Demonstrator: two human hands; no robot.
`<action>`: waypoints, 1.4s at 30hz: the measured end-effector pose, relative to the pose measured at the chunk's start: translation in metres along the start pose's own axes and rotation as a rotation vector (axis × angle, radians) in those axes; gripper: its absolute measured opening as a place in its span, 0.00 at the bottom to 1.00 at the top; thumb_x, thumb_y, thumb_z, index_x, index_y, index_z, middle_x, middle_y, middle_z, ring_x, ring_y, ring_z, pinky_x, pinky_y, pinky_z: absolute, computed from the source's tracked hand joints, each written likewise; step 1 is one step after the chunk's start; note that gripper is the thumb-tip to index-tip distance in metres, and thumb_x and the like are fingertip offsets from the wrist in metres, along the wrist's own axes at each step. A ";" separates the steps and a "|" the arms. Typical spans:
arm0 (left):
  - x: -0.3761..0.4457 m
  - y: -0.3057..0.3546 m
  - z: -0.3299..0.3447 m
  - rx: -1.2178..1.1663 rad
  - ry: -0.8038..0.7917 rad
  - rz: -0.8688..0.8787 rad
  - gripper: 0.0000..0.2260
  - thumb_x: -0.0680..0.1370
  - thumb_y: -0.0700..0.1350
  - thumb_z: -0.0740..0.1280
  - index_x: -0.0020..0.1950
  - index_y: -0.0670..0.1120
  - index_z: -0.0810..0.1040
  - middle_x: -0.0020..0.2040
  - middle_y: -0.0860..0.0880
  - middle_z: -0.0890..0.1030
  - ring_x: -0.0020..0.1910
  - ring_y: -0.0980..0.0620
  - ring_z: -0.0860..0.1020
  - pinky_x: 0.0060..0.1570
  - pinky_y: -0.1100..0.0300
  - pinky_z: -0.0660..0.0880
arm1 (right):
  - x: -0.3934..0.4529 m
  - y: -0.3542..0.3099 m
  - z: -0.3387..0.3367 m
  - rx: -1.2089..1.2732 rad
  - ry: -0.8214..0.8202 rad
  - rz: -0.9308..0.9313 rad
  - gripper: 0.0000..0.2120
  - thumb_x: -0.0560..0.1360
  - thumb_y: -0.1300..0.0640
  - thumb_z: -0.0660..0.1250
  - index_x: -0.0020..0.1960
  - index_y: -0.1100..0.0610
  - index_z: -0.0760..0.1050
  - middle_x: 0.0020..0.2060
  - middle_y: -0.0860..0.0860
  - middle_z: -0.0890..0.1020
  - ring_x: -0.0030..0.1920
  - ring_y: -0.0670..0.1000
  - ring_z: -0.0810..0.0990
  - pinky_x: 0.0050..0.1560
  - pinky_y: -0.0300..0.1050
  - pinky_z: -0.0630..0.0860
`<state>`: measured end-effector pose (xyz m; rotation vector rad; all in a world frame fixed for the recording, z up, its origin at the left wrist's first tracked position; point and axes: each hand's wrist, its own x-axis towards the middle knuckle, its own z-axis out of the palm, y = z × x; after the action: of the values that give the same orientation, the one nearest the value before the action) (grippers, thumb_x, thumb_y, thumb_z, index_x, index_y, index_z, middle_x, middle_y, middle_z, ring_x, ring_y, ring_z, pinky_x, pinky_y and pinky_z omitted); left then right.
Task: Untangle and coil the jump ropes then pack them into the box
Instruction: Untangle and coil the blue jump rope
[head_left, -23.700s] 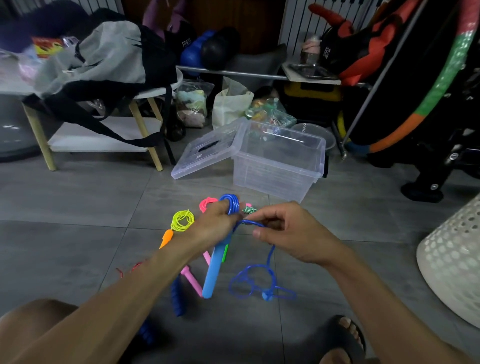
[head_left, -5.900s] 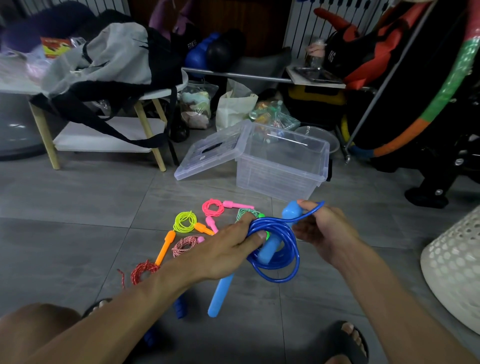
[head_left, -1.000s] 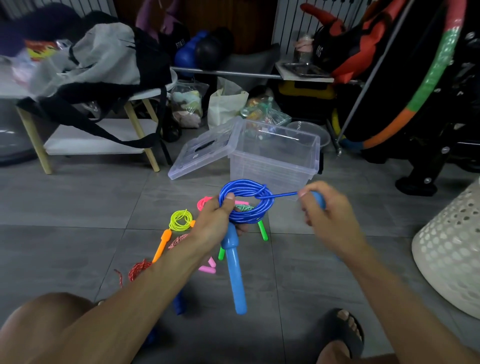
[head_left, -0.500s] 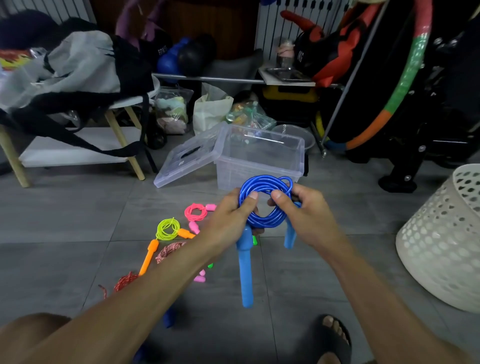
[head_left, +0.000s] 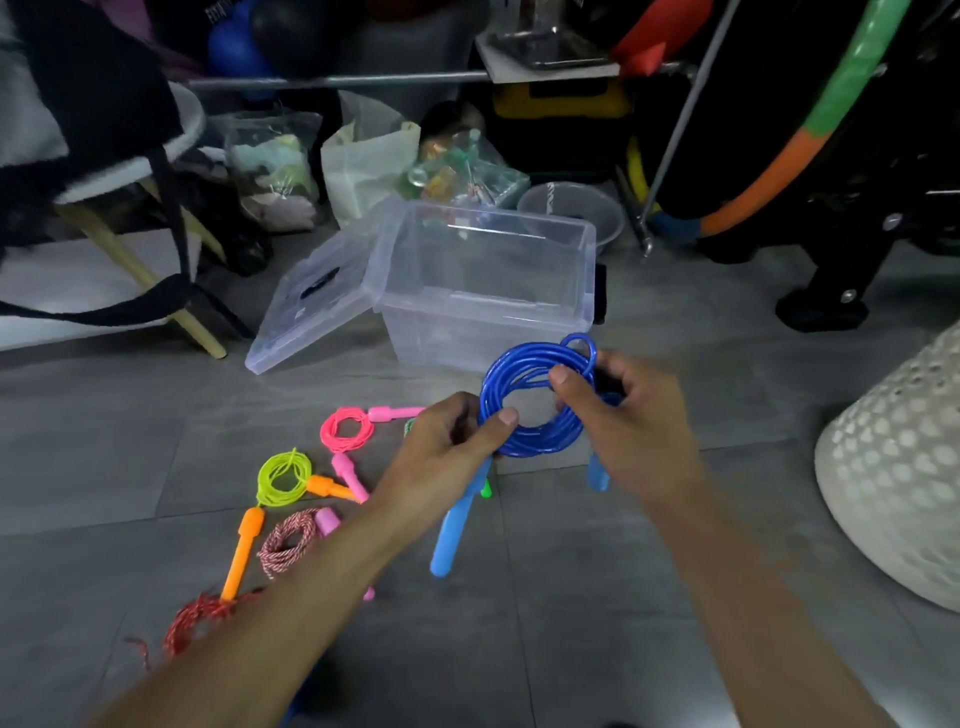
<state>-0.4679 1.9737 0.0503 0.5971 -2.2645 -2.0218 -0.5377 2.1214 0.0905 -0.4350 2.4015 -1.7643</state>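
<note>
Head camera looks lower and closer than half a second before: the clear plastic box (head_left: 485, 291) now fills the middle of the view, and the top of the room behind it is cut off. The coiled blue plastic jump rope (head_left: 530, 400) was held in front of the box wall then; now it sits a little lower, just before the box's near edge. Both hands keep their grip on it.

Left hand (head_left: 447, 452) holds the coil on its left side, with the thumb pressed over the strands and the fingers curled behind. Right hand (head_left: 628, 415) pinches the right side of the coil, thumb on top; a small loop of rope stands up above this hand. Both hands are blurred by motion, so single fingers are hard to make out. One light blue handle (head_left: 457, 519) hangs below the left hand, and the second handle (head_left: 597, 475) shows only its end below the right palm.

On the grey tiled floor (head_left: 104, 457), left of the hands, lie a yellow-green coiled rope with orange handles (head_left: 283, 475), a pink coiled rope (head_left: 347, 428) and a red-and-white twisted rope (head_left: 285, 543); the left forearm hides part of them. Beyond, the box stands open, with its clear lid (head_left: 311, 306) leaning on its left side.
</note>
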 end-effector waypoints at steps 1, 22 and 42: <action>0.005 0.007 0.007 0.027 0.009 -0.012 0.15 0.74 0.54 0.70 0.42 0.42 0.76 0.34 0.38 0.73 0.35 0.47 0.74 0.38 0.53 0.76 | 0.006 0.002 -0.008 0.010 0.008 0.047 0.05 0.76 0.58 0.68 0.41 0.54 0.79 0.35 0.54 0.83 0.35 0.53 0.81 0.37 0.45 0.77; 0.109 0.124 0.038 0.676 0.129 -0.048 0.08 0.73 0.48 0.70 0.50 0.50 0.78 0.48 0.53 0.80 0.47 0.57 0.77 0.45 0.65 0.68 | 0.205 -0.069 -0.117 -0.091 -0.025 0.145 0.08 0.77 0.54 0.66 0.39 0.51 0.72 0.32 0.47 0.75 0.29 0.40 0.72 0.29 0.29 0.67; 0.336 -0.097 -0.025 0.912 0.200 -0.020 0.24 0.66 0.68 0.64 0.52 0.53 0.80 0.53 0.51 0.81 0.58 0.47 0.76 0.69 0.44 0.54 | 0.354 0.128 0.045 -0.090 -0.132 0.188 0.07 0.76 0.53 0.66 0.46 0.58 0.75 0.39 0.54 0.81 0.35 0.47 0.76 0.35 0.36 0.71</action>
<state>-0.7471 1.8376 -0.1131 0.7933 -2.9408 -0.7635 -0.8816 2.0077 -0.0213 -0.3127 2.3512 -1.5062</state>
